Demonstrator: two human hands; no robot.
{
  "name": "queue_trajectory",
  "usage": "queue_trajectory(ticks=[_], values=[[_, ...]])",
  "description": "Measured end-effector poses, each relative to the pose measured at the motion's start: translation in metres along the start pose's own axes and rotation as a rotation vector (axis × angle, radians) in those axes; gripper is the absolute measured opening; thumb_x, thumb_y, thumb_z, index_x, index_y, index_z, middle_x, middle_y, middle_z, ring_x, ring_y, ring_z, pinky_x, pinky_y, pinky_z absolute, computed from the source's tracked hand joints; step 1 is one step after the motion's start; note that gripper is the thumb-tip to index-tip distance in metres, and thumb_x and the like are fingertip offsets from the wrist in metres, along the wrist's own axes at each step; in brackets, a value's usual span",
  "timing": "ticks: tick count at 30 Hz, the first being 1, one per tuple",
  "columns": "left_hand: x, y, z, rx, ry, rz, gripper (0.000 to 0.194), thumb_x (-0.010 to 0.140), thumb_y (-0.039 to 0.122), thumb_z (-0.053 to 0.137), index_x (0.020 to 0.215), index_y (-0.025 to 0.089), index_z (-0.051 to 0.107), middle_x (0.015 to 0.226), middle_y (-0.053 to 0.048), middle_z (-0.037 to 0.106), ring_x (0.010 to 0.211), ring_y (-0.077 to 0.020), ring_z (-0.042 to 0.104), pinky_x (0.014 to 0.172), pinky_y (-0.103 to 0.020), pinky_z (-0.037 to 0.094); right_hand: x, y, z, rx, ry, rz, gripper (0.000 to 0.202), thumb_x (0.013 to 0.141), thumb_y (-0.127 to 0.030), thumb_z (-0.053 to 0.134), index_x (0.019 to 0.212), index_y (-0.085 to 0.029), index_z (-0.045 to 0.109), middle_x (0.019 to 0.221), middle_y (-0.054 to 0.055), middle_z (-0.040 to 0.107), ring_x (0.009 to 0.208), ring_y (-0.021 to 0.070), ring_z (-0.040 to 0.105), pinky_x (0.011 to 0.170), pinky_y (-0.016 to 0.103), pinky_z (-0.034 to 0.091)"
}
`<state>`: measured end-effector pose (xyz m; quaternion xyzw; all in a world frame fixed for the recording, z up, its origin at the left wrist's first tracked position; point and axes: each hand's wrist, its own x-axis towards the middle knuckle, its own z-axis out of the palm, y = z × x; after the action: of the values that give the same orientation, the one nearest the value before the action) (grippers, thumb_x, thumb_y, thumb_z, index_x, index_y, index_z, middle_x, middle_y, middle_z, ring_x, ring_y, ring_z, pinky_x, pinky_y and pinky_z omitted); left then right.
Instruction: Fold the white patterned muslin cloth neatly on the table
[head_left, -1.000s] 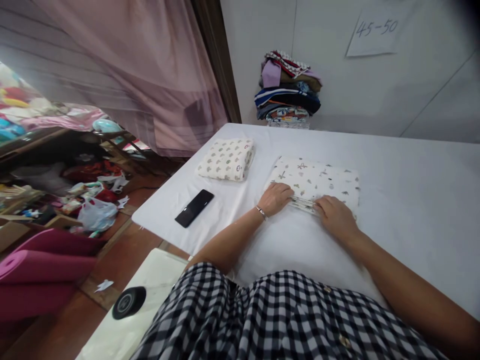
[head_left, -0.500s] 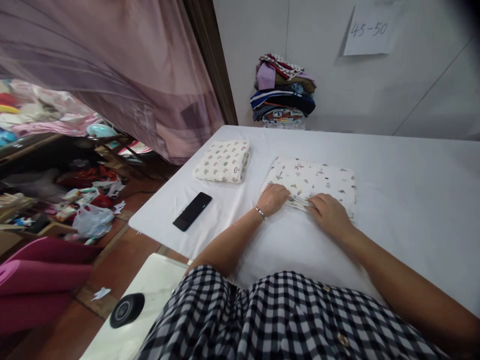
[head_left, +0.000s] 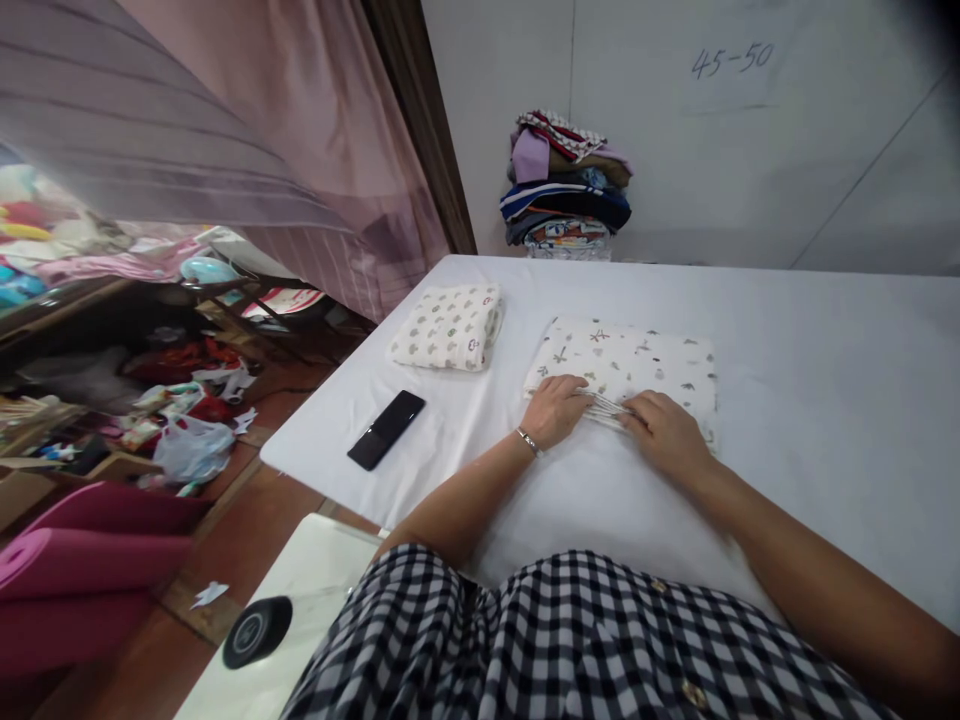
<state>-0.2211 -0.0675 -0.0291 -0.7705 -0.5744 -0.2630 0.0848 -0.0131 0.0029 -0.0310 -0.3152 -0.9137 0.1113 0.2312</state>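
A white folded cloth [head_left: 637,355] with small printed motifs lies flat on the white table in front of me. My left hand [head_left: 556,408] grips its near edge toward the left, fingers curled over the layers. A little to the right, my right hand [head_left: 664,425] pinches the same near edge. Between the two hands the stacked fold layers show. Both thumbs are mostly hidden under the cloth. Farther left sits a second folded cloth [head_left: 448,328] with a mushroom-like print, untouched.
A black phone [head_left: 386,430] lies on the white table [head_left: 825,400], left of my forearm. Folded clothes [head_left: 566,185] are piled behind the far edge by the wall. A pale surface with a round black object [head_left: 257,632] is at lower left. A pink curtain [head_left: 315,130] hangs left.
The view has shifted slightly. Both hands keep hold of the cloth's near edge in nearly the same place.
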Motion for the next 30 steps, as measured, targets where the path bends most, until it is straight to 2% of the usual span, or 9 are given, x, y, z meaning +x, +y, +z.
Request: queue_trajectory(ticks=[8,16,24,30], values=[[-0.006,-0.003,-0.001,0.035,-0.017,-0.010,0.021,0.091,0.029,0.051,0.086,0.021,0.069,0.107,-0.005,0.064,0.104,-0.0188,0.054,0.089,-0.035,0.041,0.000,-0.004,-0.001,0.049,-0.022,0.050,0.027,0.092,-0.039,0.040,0.089,-0.022,0.061,0.094,0.005,0.063,0.089,0.0214,0.057,0.072,0.034,0.043],[-0.006,-0.005,-0.002,0.000,-0.030,-0.002,0.020,0.092,0.026,0.048,0.087,0.020,0.066,0.101,-0.005,0.064,0.102,-0.0181,0.054,0.089,-0.035,0.041,-0.003,0.000,0.003,-0.024,0.004,-0.073,0.031,0.093,-0.037,0.041,0.106,-0.020,0.062,0.099,0.008,0.062,0.088,0.0224,0.055,0.072,0.034,0.044],[-0.010,-0.011,0.000,-0.110,0.008,0.039,0.016,0.091,0.025,0.046,0.086,0.018,0.060,0.102,-0.007,0.065,0.098,-0.0178,0.058,0.087,-0.036,0.044,-0.003,-0.006,0.000,-0.100,0.006,-0.144,0.031,0.095,-0.031,0.038,0.098,-0.018,0.066,0.089,0.008,0.059,0.078,0.0199,0.051,0.067,0.032,0.040],[-0.013,-0.014,-0.004,-0.162,0.049,-0.009,0.021,0.089,0.034,0.051,0.100,0.018,0.060,0.093,-0.008,0.067,0.088,-0.0189,0.062,0.082,-0.036,0.047,-0.002,-0.007,0.001,-0.159,-0.016,-0.188,0.030,0.095,-0.030,0.038,0.102,-0.018,0.065,0.087,0.008,0.057,0.076,0.0197,0.048,0.066,0.031,0.037]])
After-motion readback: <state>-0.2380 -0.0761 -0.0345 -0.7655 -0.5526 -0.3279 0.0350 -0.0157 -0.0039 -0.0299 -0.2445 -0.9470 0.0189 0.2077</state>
